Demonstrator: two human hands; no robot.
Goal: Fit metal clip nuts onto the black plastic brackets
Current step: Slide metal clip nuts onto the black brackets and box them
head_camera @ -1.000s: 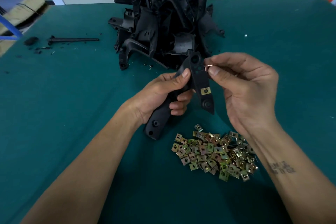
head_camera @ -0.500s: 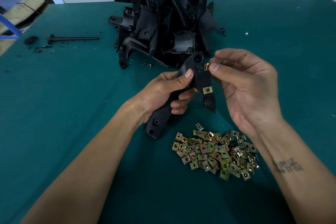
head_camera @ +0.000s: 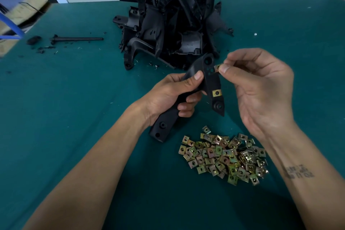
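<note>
At the centre of the frame the left hand (head_camera: 168,97) wraps its grip around a black plastic bracket (head_camera: 196,97), thumb pressed on its face. The bracket's long axis runs from lower left, near the desk (head_camera: 74,117), up to the right. The right hand (head_camera: 261,87) pinches one metal clip nut (head_camera: 217,67) between thumb and fingertip, touching the bracket's right edge just below the big top hole. It looks set to slide leftward onto that edge, and the right hand is the nearer one. One clip nut (head_camera: 217,93) is already seated lower on the same edge. Loose clip nuts (head_camera: 224,155), too many to count, lie heaped at lower centre-right; a pile of brackets (head_camera: 168,24) sits at upper centre.
</note>
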